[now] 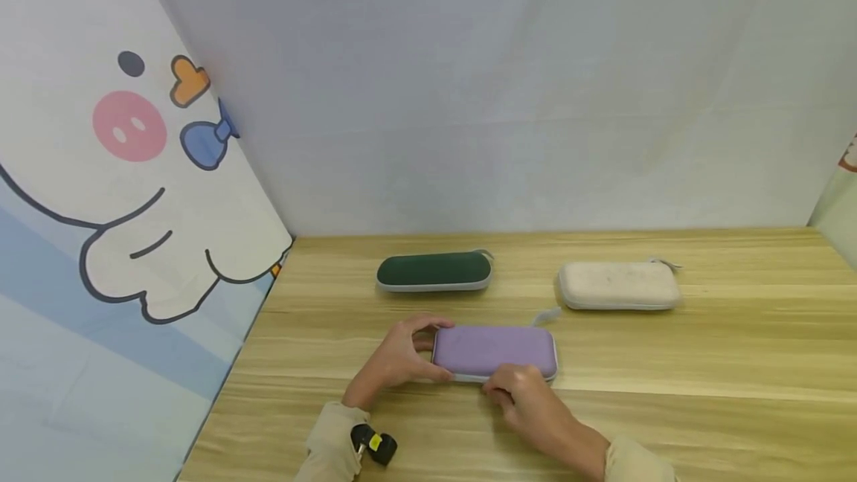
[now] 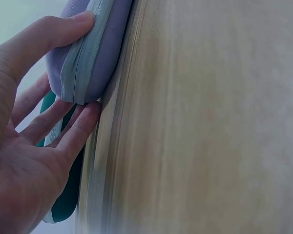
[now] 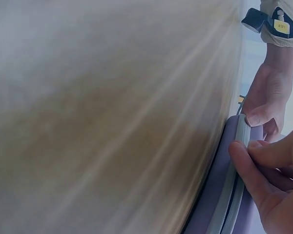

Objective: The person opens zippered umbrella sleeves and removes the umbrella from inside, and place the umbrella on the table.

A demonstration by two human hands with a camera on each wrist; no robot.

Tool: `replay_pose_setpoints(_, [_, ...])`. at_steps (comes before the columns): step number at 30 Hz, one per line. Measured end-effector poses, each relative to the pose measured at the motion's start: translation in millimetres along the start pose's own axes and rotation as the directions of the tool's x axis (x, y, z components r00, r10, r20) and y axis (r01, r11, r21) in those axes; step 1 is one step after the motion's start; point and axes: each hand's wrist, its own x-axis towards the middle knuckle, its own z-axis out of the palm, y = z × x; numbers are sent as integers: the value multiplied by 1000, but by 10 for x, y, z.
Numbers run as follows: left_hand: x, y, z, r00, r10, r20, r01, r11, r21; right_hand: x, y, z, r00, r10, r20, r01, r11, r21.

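A purple hard zip case (image 1: pixel 495 348) with a pale grey zipper band lies on the wooden table in front of me. My left hand (image 1: pixel 406 357) grips its left end. In the left wrist view the thumb (image 2: pixel 71 29) presses the zipper band while the other fingers reach round the end and underside. My right hand (image 1: pixel 529 402) is at the front long side. Seen from the right wrist, its thumb and index finger (image 3: pixel 244 161) pinch at the zipper (image 3: pixel 234 192); any pull tab between them is hidden. A grey strap (image 1: pixel 546 315) sticks out at the back right corner.
Behind the purple case, to the left, lies a dark green zip case (image 1: pixel 434 271). A cream zip case (image 1: pixel 619 285) lies further right. A white cloth wall (image 1: pixel 509 95) stands along the table's back edge, and a cartoon-printed panel (image 1: pixel 167 244) borders the left.
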Motion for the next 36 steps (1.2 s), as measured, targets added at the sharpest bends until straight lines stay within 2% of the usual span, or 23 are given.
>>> replay_pose_setpoints(6, [44,-206,0,1000,4,-15,-4,1000,-1,28,-24,10,1000,12,9,-12,1000,-15])
replay_pose_setpoints(9, [50,-243,-4,1000,10,-23,-10,1000,4,41,-42,14,1000,12,17,-11,1000,-21])
replay_pose_setpoints(17, [37,-242,-11,999,24,-30,-22,999,36,80,-93,34,999,-10,40,11,1000,-11])
replay_pose_setpoints(26, [33,-232,5,999,-2,-33,3,999,37,105,-106,55,999,-5,51,6,1000,-8])
replay_pose_setpoints(36, [31,-257,29,999,2,-46,0,999,38,98,-52,70,1000,-15,27,15,1000,-11])
